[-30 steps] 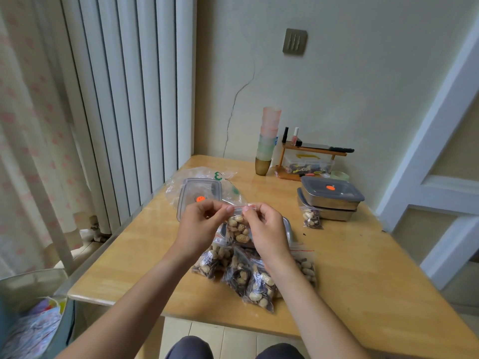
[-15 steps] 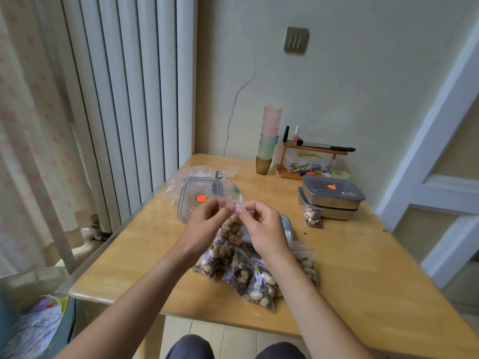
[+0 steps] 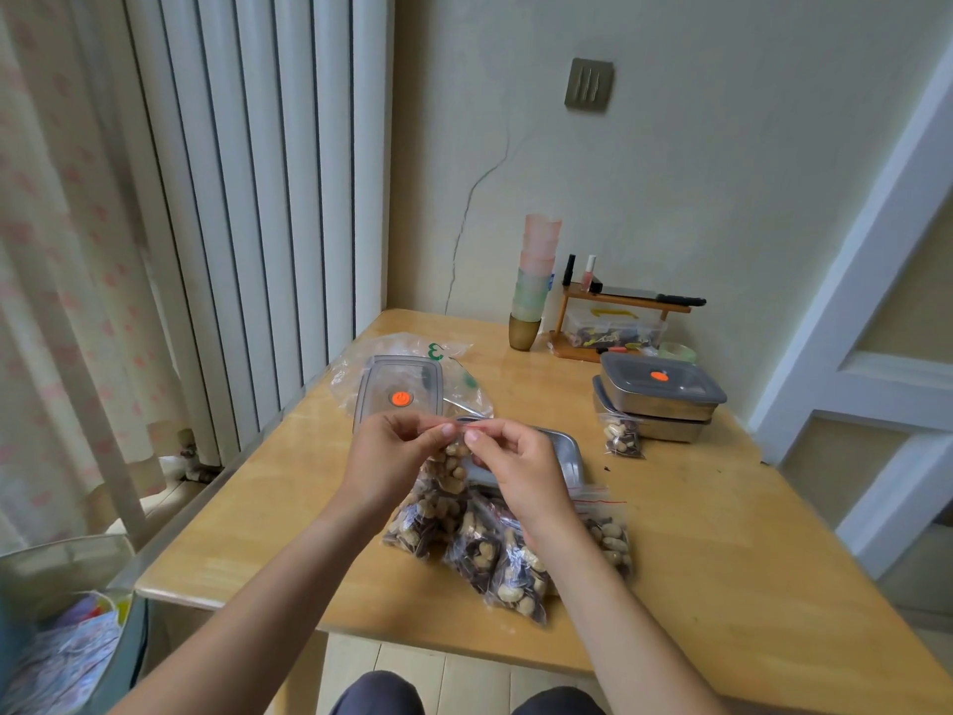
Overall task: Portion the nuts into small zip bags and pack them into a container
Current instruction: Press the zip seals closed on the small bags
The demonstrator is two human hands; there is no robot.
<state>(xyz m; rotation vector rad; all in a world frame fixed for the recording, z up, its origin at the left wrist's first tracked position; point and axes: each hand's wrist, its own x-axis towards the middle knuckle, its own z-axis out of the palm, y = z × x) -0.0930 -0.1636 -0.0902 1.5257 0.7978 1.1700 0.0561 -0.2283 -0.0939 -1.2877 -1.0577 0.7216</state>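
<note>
My left hand (image 3: 392, 456) and my right hand (image 3: 515, 461) pinch the top strip of a small zip bag of nuts (image 3: 454, 467), fingertips nearly meeting above the table. The bag hangs between them, over an open steel container (image 3: 564, 448) that my right hand partly hides. Several filled nut bags (image 3: 495, 554) lie in a heap below my wrists. Another filled bag (image 3: 623, 436) leans against two stacked lidded steel containers (image 3: 662, 399) at the right.
A grey lid with an orange dot (image 3: 399, 389) lies on a large clear plastic bag (image 3: 407, 353) at back left. Stacked cups (image 3: 533, 286) and a small wooden rack (image 3: 613, 322) stand by the wall. A bin (image 3: 67, 627) sits left of the wooden table (image 3: 722, 534).
My fingertips have drawn closer together along the bag's top strip, and the bag hangs slightly lower between my hands. Nothing else on the table has moved.
</note>
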